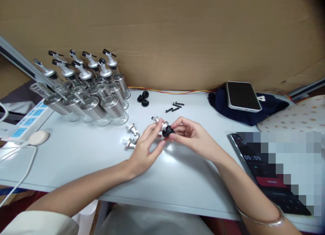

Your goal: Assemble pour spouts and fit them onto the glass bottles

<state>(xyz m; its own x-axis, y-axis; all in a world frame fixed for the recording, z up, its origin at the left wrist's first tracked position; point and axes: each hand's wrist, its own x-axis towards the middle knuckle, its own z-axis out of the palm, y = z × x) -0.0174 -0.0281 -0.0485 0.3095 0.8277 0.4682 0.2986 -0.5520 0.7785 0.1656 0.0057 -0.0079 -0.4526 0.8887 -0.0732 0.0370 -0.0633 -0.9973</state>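
Observation:
Near the middle of the table, my left hand (149, 140) is closed on a silver pourer spout (164, 125), its tip pointing up and to the left. My right hand (188, 133) pinches a black ribbed stopper (167, 131) against the spout's base; whether it is fully seated I cannot tell. Several loose metal spouts (130, 142) lie just left of my left hand, partly hidden by it. Beyond my hands are three black stoppers (144, 103) in a cluster and several small black levers (175, 107).
Several glass bottles (93, 108), some topped with pourers, crowd the back left. A power strip (27, 121) and a round cream object with a cable (39, 137) lie at left. At right are a white-edged device (243, 96) on dark cloth and a large phone (254, 167).

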